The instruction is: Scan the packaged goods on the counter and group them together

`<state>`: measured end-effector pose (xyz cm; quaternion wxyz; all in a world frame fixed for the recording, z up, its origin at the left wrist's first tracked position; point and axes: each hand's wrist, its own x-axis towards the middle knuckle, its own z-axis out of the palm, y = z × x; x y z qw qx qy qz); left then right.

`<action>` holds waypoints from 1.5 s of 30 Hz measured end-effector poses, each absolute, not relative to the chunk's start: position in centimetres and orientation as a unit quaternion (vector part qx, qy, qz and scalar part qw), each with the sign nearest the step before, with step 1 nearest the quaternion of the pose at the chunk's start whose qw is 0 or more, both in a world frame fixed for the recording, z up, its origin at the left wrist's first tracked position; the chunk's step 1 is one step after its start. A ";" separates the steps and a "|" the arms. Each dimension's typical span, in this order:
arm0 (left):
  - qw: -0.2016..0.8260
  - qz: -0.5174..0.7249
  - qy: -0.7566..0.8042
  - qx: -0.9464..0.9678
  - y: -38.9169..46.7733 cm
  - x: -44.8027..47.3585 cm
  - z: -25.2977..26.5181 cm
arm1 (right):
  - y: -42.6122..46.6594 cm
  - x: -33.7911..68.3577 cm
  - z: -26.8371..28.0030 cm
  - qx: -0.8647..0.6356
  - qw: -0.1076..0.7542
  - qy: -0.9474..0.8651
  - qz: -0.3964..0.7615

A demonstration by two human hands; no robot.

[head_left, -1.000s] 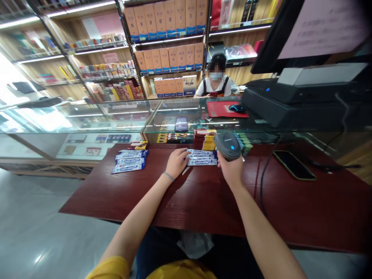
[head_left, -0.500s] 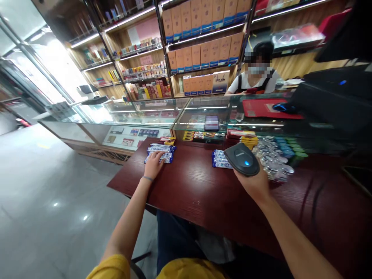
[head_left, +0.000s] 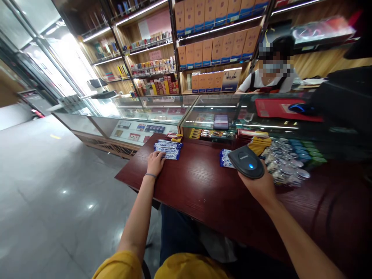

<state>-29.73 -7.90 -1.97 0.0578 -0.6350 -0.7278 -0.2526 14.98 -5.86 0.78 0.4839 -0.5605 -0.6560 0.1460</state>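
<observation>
In my right hand (head_left: 263, 186) is a black barcode scanner (head_left: 247, 162) with a lit blue light, my fingers wrapped round its handle. The scanner's head covers part of a blue-and-white packet pile (head_left: 225, 158) on the table. My left hand (head_left: 155, 163) lies low over the table, palm down, its fingers stretched out to the near left corner of another row of blue-and-white packets (head_left: 171, 150). Those fingertips seem to touch the nearest packet. Just behind that row are a few red and yellow packets (head_left: 176, 137).
The dark red table (head_left: 197, 186) meets a glass display counter (head_left: 162, 110). Clear-lidded cups (head_left: 287, 166) and yellow packets (head_left: 258, 145) stand to the right. A masked person (head_left: 270, 79) sits behind the counter, near a red mat (head_left: 270, 108) with a mouse (head_left: 300, 108).
My left hand has drawn back toward me from on top of the packets to their near edge. The scanner stays in my right hand. The whole view has shifted a little.
</observation>
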 end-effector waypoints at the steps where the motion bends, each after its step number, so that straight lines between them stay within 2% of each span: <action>1: 0.060 -0.250 -0.729 -0.634 -7.9 -29.7 -1.9 | -5.9 15.0 0.8 -0.560 0.485 -0.656 0.146; 8: 0.057 -0.277 -0.709 -0.646 -8.0 -29.0 -1.2 | -6.2 14.7 1.5 -0.560 0.481 -0.656 0.158; 12: 0.003 -0.438 -0.663 -0.607 -7.1 -27.8 -0.5 | -6.1 14.8 1.4 -0.555 0.487 -0.656 0.157; 16: -0.148 -0.619 -0.593 -0.493 -5.3 -24.8 0.6 | -6.1 14.9 1.5 -0.544 0.503 -0.654 0.154; 20: -0.365 -0.690 -0.513 -0.358 -3.3 -20.3 2.2 | -6.2 14.9 1.9 -0.537 0.516 -0.649 0.158; 24: -0.499 -0.689 -0.455 -0.262 -1.4 -15.6 3.4 | -5.9 15.2 1.9 -0.545 0.514 -0.643 0.159; 30: -0.596 -0.619 -0.434 -0.272 -0.1 -10.6 2.8 | -5.8 15.5 2.4 -0.554 0.490 -0.649 0.179; 37: -0.596 -0.576 -0.442 -0.342 -1.1 -10.3 1.5 | -6.1 15.4 3.8 -0.573 0.319 -0.740 0.150; 45: -0.583 -0.563 -0.471 -0.348 -1.4 -10.4 1.8 | -6.4 15.2 4.3 -0.564 0.269 -0.768 0.141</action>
